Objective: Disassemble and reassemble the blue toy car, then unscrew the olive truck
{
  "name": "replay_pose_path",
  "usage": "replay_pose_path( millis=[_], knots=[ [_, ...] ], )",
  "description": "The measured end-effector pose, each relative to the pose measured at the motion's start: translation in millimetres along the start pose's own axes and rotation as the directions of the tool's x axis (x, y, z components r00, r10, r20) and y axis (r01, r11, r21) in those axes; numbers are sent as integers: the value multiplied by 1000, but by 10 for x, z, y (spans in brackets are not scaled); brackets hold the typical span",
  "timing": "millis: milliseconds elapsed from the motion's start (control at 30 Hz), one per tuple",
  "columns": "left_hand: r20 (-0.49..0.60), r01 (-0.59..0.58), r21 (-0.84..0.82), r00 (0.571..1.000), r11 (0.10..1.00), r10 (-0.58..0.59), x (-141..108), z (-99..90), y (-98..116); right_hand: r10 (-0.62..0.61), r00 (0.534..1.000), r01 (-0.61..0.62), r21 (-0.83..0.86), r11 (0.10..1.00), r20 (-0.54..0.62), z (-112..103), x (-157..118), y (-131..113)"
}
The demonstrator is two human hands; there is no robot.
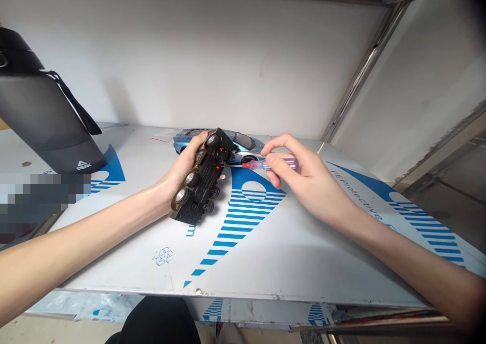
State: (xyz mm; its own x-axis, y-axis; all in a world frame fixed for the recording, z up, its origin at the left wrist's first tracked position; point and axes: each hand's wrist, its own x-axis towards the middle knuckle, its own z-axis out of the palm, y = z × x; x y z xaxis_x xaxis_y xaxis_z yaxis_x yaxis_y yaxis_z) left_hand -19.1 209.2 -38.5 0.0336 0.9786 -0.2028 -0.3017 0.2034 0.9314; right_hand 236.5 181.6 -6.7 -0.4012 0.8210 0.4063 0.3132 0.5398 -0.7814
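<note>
My left hand (pixel 186 161) grips a dark toy truck (pixel 201 182) from its left side, tilted so that its black underside and several wheels face me. In my right hand (pixel 292 166) is a screwdriver (pixel 261 164) with a clear purplish handle and a red collar, pinched between thumb and fingers. Its thin shaft points left, and the tip reaches the truck's underside near a small red spot; whether it touches, I cannot tell. Behind the truck a blue toy car (pixel 243 141) stands on the table, partly hidden by the truck and my left hand.
A dark grey water bottle (pixel 49 116) with a black strap stands at the left. The table (pixel 304 263) is covered with blue-printed protective film. A white wall (pixel 228 60) rises behind, and a metal post (pixel 364 75) slants at the right. A blurred patch covers something at far left.
</note>
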Motion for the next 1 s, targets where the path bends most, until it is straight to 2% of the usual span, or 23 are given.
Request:
replay_pose_path(
  millis=[200,367,533,1000],
  knots=[
    [-6,-5,-17,1000,1000,5,-6,31,21,-93,995,89,-78,993,-44,-4,10,-11],
    [-33,-24,24,999,999,25,-57,69,31,-30,999,29,-35,999,-36,0,16,-6],
    [-41,-62,15,997,998,62,-81,102,44,-89,995,84,-88,993,-50,3,8,-21],
    [-46,-3,91,999,996,8,-145,109,57,-127,991,120,-131,984,-49,-19,3,-57]
  ],
)
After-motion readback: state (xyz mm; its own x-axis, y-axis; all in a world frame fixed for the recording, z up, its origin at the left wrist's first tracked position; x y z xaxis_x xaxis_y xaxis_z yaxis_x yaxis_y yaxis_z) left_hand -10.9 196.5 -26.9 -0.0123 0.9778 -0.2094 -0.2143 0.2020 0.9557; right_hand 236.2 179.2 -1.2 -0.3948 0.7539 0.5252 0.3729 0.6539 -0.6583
